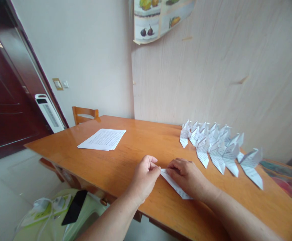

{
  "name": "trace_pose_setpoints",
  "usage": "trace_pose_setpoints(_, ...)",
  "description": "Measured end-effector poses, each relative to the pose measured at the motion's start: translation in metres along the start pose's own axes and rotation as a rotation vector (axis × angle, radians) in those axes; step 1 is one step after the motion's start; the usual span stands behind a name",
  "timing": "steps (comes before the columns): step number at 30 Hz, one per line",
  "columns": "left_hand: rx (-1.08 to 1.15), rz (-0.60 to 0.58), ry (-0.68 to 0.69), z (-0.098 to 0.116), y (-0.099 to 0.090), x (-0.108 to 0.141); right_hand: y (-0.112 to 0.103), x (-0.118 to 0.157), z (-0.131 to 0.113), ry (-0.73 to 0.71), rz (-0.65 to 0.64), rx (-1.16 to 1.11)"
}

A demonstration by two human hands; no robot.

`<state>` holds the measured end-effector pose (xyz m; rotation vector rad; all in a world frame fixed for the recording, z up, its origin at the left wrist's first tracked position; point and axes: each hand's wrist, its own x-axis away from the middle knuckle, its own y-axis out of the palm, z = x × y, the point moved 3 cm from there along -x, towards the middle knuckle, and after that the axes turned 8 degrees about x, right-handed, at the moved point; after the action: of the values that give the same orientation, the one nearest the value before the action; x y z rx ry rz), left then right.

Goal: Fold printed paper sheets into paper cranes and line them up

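Left grip (148, 173) pinches far tip of folded paper (175, 188). Right grip (184, 175) lies over it, can't tell if pinching. Tabletop (146, 137) underneath.

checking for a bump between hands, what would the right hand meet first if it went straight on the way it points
Most likely the left hand: it lies just ahead of the right hand, at the tip of the folded paper under that hand. Depth is unclear from one view.
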<state>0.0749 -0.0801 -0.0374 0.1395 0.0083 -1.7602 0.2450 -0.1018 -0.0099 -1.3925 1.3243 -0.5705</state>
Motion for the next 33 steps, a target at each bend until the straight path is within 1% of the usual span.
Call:
trace_pose_setpoints(2, -0.003, 0.026, 0.011, -0.001, 0.0, 0.0, -0.001, -0.001, 0.002, 0.004, 0.023, -0.016)
trace_pose_setpoints(3, -0.002, 0.049, 0.02, -0.001, -0.001, 0.001, -0.003, -0.001, 0.004, 0.017, 0.061, -0.02)
trace_pose_setpoints(7, -0.006, 0.158, 0.102, 0.0, -0.006, 0.0, -0.016, 0.001, 0.012, 0.09, 0.313, 0.031)
trace_pose_setpoints(9, -0.016, 0.206, 0.145, 0.001, -0.01, 0.0, -0.021, 0.003, 0.013, 0.105, 0.38, 0.068)
trace_pose_setpoints(11, -0.035, 0.244, 0.171, 0.001, -0.016, -0.001, -0.022, 0.004, 0.013, 0.125, 0.364, 0.09)
trace_pose_setpoints(14, -0.106, 0.266, 0.193, 0.003, -0.023, -0.001, -0.017, 0.004, 0.012, 0.189, 0.216, 0.127)
trace_pose_setpoints(16, -0.203, 0.229, 0.18, 0.004, -0.026, 0.0, -0.011, 0.003, 0.013, 0.218, 0.113, 0.147)
trace_pose_setpoints(18, -0.318, 0.159, 0.148, 0.004, -0.026, 0.004, -0.006, 0.002, 0.015, 0.22, 0.06, 0.149)
trace_pose_setpoints(20, -0.409, 0.091, 0.143, 0.006, -0.023, 0.011, -0.002, 0.001, 0.019, 0.199, 0.044, 0.131)
trace_pose_setpoints(24, -0.524, -0.014, 0.265, 0.015, -0.009, 0.033, 0.003, -0.001, 0.024, 0.155, 0.031, 0.107)
trace_pose_setpoints(26, -0.61, -0.101, 0.31, 0.018, 0.001, 0.043, 0.004, -0.002, 0.024, 0.126, 0.026, 0.101)
trace_pose_setpoints(28, -0.65, -0.204, 0.331, 0.022, 0.008, 0.05, 0.004, -0.002, 0.023, 0.09, 0.031, 0.092)
trace_pose_setpoints(30, -0.655, -0.278, 0.358, 0.028, 0.011, 0.05, 0.003, -0.002, 0.02, 0.057, 0.032, 0.086)
trace_pose_setpoints(31, -0.657, -0.289, 0.381, 0.031, 0.01, 0.046, 0.003, -0.002, 0.018, 0.046, 0.029, 0.087)
trace_pose_setpoints(33, -0.66, -0.252, 0.454, 0.04, 0.006, 0.033, 0.002, -0.001, 0.015, 0.032, 0.018, 0.097)
